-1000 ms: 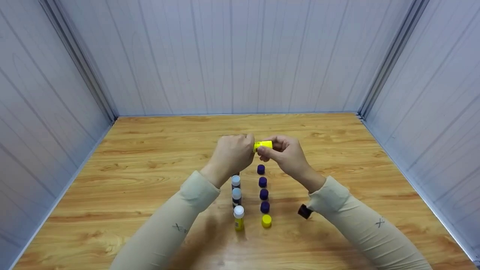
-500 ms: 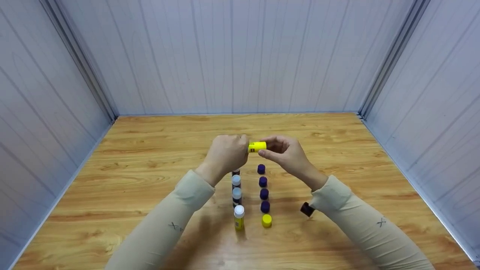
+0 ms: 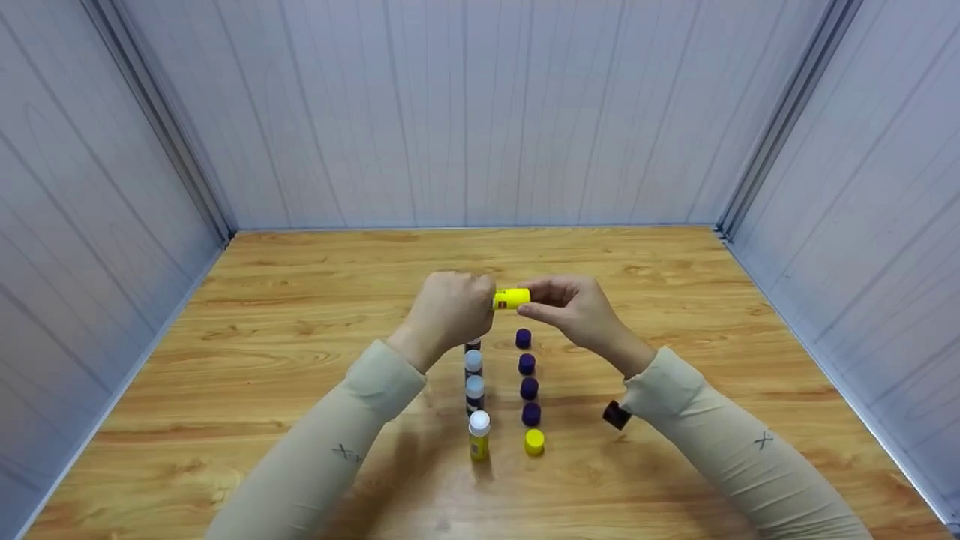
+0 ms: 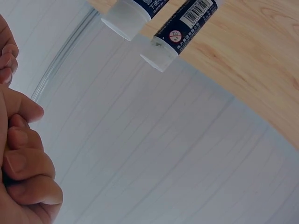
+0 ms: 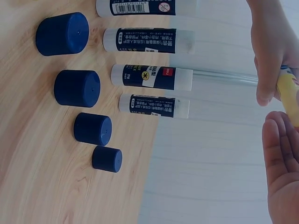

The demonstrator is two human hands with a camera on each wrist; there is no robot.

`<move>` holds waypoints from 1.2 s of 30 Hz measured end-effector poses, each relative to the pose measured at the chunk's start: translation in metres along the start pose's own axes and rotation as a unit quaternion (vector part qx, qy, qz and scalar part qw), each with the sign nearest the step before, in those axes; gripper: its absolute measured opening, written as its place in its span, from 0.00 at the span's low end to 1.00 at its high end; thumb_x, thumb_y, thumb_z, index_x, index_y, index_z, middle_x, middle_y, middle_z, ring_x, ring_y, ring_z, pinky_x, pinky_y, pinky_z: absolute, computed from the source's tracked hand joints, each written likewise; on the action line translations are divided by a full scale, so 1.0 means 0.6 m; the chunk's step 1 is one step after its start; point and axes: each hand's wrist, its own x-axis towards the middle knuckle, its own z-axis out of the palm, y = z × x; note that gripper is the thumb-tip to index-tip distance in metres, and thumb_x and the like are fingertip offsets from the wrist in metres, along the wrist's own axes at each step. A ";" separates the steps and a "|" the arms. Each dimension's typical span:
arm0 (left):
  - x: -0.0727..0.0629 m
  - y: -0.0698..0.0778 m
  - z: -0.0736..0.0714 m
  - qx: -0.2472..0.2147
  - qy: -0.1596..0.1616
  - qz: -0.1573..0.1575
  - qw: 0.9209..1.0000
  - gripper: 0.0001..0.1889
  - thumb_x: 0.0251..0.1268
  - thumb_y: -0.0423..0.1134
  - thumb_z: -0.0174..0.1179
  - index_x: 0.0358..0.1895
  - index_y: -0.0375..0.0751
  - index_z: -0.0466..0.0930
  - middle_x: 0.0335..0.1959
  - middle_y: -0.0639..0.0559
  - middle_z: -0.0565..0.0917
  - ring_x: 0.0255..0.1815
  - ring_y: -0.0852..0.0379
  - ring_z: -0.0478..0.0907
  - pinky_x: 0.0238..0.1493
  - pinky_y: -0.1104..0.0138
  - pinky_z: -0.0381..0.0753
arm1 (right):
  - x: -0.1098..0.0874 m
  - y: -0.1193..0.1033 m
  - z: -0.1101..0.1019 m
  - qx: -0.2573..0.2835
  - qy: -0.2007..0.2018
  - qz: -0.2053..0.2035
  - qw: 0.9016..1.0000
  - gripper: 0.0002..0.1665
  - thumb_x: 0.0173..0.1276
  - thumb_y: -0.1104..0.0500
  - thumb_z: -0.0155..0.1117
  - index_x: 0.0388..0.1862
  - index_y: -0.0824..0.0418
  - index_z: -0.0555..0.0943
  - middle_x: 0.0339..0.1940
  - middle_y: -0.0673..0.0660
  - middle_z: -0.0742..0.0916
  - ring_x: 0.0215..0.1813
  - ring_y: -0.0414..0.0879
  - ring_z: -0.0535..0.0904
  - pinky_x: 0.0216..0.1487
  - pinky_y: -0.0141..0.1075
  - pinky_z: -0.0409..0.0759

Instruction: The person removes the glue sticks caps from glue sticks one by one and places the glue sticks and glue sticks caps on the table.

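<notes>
My left hand [image 3: 452, 309] curls round one end of a yellow glue stick [image 3: 512, 298], held sideways above the table. At its other end, the thumb and fingertips of my right hand [image 3: 581, 311] pinch the plain yellow part. Most of the stick's left part is hidden in the left fist. Curled left fingers [image 4: 30, 168] fill the edge of the left wrist view. In the right wrist view, the yellow glue stick [image 5: 288, 91] shows between both hands. Below stand another yellow glue stick [image 3: 478, 442] with a white top, and a yellow cap [image 3: 534, 442] beside it.
Several navy glue sticks [image 5: 147, 77] with whitish tops stand uncapped in a line behind the yellow one. To their right runs a row of several dark blue caps [image 3: 529, 388]. A small dark block [image 3: 616, 415] shows by the right cuff. Panels [image 3: 465, 112] enclose the wooden table [image 3: 300, 450].
The held glue stick and my left hand have shifted left, turning the stick's label into view. My right thumb has gone from over the stick to its very end.
</notes>
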 end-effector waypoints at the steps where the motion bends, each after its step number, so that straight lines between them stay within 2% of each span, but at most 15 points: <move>1: 0.000 -0.001 0.000 -0.007 -0.006 0.000 1.000 0.07 0.68 0.37 0.72 0.32 0.41 0.84 0.19 0.50 0.83 0.16 0.55 0.78 0.20 0.59 0.84 | 0.000 0.001 0.000 -0.001 -0.001 -0.002 1.000 0.16 0.73 0.67 0.75 0.56 0.71 0.89 0.47 0.69 0.93 0.42 0.44 0.92 0.46 0.32 0.90; 3: 0.001 -0.002 -0.001 -0.020 -0.020 0.000 1.000 0.07 0.68 0.37 0.72 0.33 0.40 0.85 0.21 0.49 0.85 0.18 0.54 0.80 0.22 0.58 0.86 | 0.000 0.002 -0.001 -0.004 -0.004 -0.005 1.000 0.15 0.73 0.66 0.75 0.56 0.71 0.89 0.47 0.68 0.93 0.41 0.40 0.91 0.46 0.32 0.90; 7: 0.004 -0.005 -0.003 -0.038 -0.048 -0.001 0.998 0.06 0.68 0.37 0.71 0.35 0.39 0.87 0.23 0.48 0.86 0.19 0.52 0.80 0.25 0.56 0.88 | 0.000 0.004 -0.002 -0.007 -0.010 -0.016 1.000 0.15 0.73 0.66 0.76 0.55 0.70 0.89 0.46 0.68 0.93 0.39 0.39 0.91 0.45 0.32 0.91; 14: 0.006 -0.010 -0.006 -0.066 -0.071 0.000 0.995 0.06 0.69 0.35 0.69 0.32 0.39 0.86 0.21 0.48 0.83 0.18 0.57 0.68 0.26 0.56 0.87 | -0.001 0.007 -0.001 -0.008 -0.017 -0.040 0.999 0.13 0.73 0.68 0.75 0.54 0.72 0.90 0.44 0.71 0.93 0.37 0.37 0.91 0.43 0.30 0.90; 18: 0.006 -0.011 -0.008 -0.082 -0.080 0.002 0.993 0.06 0.69 0.34 0.68 0.32 0.39 0.86 0.21 0.48 0.83 0.19 0.57 0.66 0.27 0.55 0.87 | -0.003 0.005 0.000 -0.012 -0.014 -0.039 0.999 0.13 0.73 0.68 0.75 0.54 0.72 0.90 0.44 0.71 0.93 0.37 0.37 0.90 0.43 0.30 0.90; 22: 0.005 -0.018 -0.008 -0.103 -0.096 0.000 0.990 0.06 0.67 0.33 0.66 0.31 0.38 0.86 0.20 0.48 0.81 0.20 0.57 0.64 0.25 0.56 0.83 | -0.006 0.005 -0.004 -0.013 -0.009 -0.027 1.000 0.15 0.72 0.67 0.76 0.54 0.73 0.89 0.45 0.71 0.93 0.39 0.37 0.91 0.45 0.31 0.90; 25: 0.001 -0.031 -0.009 -0.108 -0.108 -0.023 0.988 0.06 0.66 0.33 0.66 0.29 0.39 0.84 0.19 0.51 0.76 0.21 0.57 0.62 0.24 0.58 0.77 | -0.010 0.008 -0.016 -0.015 0.010 -0.017 1.000 0.15 0.70 0.68 0.76 0.54 0.74 0.89 0.46 0.72 0.93 0.40 0.37 0.91 0.45 0.31 0.90; 30: -0.007 -0.055 -0.007 -0.099 -0.106 -0.065 0.987 0.09 0.63 0.35 0.68 0.26 0.43 0.80 0.20 0.54 0.70 0.23 0.55 0.63 0.26 0.55 0.77 | -0.015 0.023 -0.040 -0.028 0.041 -0.002 0.999 0.13 0.70 0.70 0.76 0.52 0.73 0.90 0.45 0.71 0.93 0.39 0.37 0.91 0.43 0.30 0.89; 32: -0.007 -0.060 -0.005 -0.102 -0.103 -0.065 0.987 0.09 0.63 0.35 0.68 0.26 0.43 0.80 0.20 0.54 0.70 0.23 0.55 0.63 0.27 0.54 0.78 | -0.015 0.028 -0.045 -0.033 0.038 0.003 0.999 0.14 0.71 0.69 0.76 0.53 0.72 0.90 0.46 0.70 0.93 0.40 0.37 0.91 0.44 0.30 0.89; 36: -0.006 -0.064 -0.001 -0.108 -0.099 -0.062 0.987 0.07 0.65 0.35 0.67 0.28 0.41 0.83 0.20 0.53 0.73 0.23 0.55 0.63 0.26 0.56 0.75 | -0.013 0.031 -0.047 -0.056 0.030 0.011 0.998 0.14 0.73 0.65 0.75 0.54 0.71 0.90 0.47 0.68 0.93 0.42 0.43 0.92 0.45 0.29 0.89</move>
